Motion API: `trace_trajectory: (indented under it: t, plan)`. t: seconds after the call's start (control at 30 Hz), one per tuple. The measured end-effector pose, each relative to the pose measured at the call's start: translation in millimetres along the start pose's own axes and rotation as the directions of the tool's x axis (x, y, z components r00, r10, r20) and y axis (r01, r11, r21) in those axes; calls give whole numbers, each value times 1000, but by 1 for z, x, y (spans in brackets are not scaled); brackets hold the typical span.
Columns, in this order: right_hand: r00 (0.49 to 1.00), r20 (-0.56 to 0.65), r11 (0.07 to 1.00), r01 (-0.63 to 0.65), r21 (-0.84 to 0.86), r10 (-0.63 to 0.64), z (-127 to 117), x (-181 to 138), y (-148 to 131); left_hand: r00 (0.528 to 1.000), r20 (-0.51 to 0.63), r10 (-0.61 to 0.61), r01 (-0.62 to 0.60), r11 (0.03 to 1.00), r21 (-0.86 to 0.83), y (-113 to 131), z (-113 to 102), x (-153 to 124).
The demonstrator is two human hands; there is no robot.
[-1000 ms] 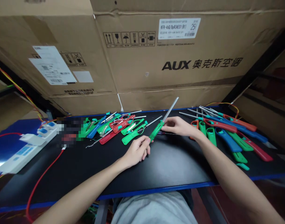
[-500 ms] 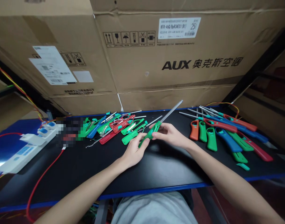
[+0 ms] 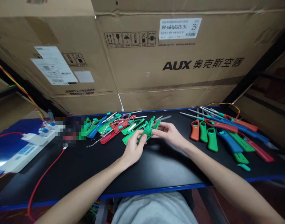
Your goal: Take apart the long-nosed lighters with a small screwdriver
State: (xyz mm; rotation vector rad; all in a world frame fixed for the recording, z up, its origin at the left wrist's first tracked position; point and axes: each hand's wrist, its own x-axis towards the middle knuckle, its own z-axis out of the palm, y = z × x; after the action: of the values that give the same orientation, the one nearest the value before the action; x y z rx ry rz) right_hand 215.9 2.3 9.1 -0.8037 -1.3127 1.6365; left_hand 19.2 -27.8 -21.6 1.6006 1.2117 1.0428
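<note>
Over the middle of the table, a green long-nosed lighter has its casing split, the two halves spread in a V. My left hand is closed around the lower end of the casing, thumb on top. My right hand pinches one half near its upper part. A blurred metal tube sticks out behind the right fingers; what it is attached to is hidden. Just left of my hands lies a pile of opened lighters, with a red casing half and a green casing half at its front.
Several whole lighters lie on the right, including a blue lighter and an orange lighter. A white power strip with a red cable stands left. A large cardboard box walls off the back of the black table.
The green lighter's casing has come apart into two spread halves. Its metal tube has dropped from pointing up and right to lying lower, behind my right fingers.
</note>
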Motion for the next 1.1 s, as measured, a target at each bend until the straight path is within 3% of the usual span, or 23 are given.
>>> trace_trajectory:
  t: [0.2, 0.4, 0.53, 0.8, 0.93, 1.1]
  plan:
    - [997, 30, 997, -72, 0, 72, -8, 3, 6, 998, 29, 62, -64, 995, 79, 2, -3, 4]
    - [945, 6, 907, -315, 281, 327, -18, 9, 7, 997, 36, 72, -76, 986, 149, 3, -4, 5]
    - [908, -40, 851, -374, 368, 416, -19, 11, 7, 994, 52, 97, -105, 974, 202, 1, -5, 5]
    - [963, -163, 954, -169, 248, 213, -23, 11, 5, 991, 37, 131, -136, 927, 350, 0, -9, 6]
    - [961, -252, 985, -74, 158, 112, -23, 11, 6, 994, -15, 112, -95, 899, 428, -2, -8, 8]
    - [959, -274, 992, -46, 117, 77, -21, 11, 8, 991, -48, 122, -84, 875, 477, -1, -7, 6]
